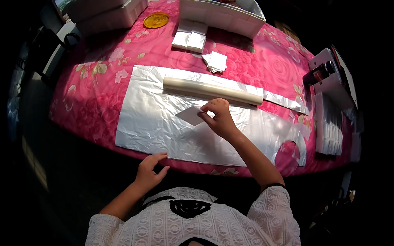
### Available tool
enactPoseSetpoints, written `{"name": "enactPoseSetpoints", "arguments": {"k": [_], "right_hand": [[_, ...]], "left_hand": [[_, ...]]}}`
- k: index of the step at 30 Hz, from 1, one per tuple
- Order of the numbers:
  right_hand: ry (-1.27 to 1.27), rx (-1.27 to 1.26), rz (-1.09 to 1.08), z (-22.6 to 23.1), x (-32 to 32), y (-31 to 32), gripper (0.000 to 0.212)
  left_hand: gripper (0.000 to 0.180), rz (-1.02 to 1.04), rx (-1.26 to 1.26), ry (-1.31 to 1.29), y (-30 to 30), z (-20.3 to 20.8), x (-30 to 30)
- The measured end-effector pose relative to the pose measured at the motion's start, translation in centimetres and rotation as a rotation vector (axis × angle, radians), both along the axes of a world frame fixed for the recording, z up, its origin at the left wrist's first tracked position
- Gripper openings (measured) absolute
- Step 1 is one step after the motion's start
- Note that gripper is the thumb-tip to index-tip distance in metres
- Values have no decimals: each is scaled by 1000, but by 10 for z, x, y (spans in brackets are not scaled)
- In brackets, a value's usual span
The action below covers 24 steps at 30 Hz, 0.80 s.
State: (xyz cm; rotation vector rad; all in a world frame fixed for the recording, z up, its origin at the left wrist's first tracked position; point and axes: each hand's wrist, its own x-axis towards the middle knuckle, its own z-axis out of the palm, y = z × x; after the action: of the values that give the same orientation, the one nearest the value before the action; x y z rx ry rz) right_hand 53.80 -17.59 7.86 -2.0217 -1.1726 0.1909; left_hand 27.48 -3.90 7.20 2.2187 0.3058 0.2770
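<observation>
A large wrinkled sheet of aluminium foil (pixel 143 119) lies across the near part of the table. Over its middle, my right hand (pixel 219 119) pinches a small pale square card (pixel 190 116) by its right corner, between thumb and fingers. Just beyond that hand, a long pale roll (pixel 213 91) rests on the foil, slanting slightly down to the right. My left hand (pixel 152 172) is at the table's near edge by the foil's front border, fingers and thumb apart, with nothing in it. A curved piece is cut out of the foil's right end.
Beyond the foil lie a few white cards (pixel 216 62) and stacked white packets (pixel 189 37) on the pink floral tablecloth (pixel 90 94). White foam boxes (pixel 223 18) and a yellow disc (pixel 156 20) stand farther back. At right are a dark bottle (pixel 319 73) and stacked foil sheets (pixel 328 127).
</observation>
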Motion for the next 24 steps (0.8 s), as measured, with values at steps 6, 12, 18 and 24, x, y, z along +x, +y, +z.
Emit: {"name": "enactPoseSetpoints", "arguments": {"k": [6, 12, 18, 24], "right_hand": [[458, 288, -614, -38, 164, 41, 28], [-10, -245, -871, -53, 162, 58, 44], [-104, -265, -583, -26, 142, 36, 44], [11, -218, -296, -20, 99, -18, 50]], "left_hand": [[37, -59, -58, 12, -6, -2, 5], [37, -26, -31, -10, 8, -9, -1], [32, -83, -58, -83, 36, -15, -4], [30, -154, 17, -144, 58, 7, 2]]}}
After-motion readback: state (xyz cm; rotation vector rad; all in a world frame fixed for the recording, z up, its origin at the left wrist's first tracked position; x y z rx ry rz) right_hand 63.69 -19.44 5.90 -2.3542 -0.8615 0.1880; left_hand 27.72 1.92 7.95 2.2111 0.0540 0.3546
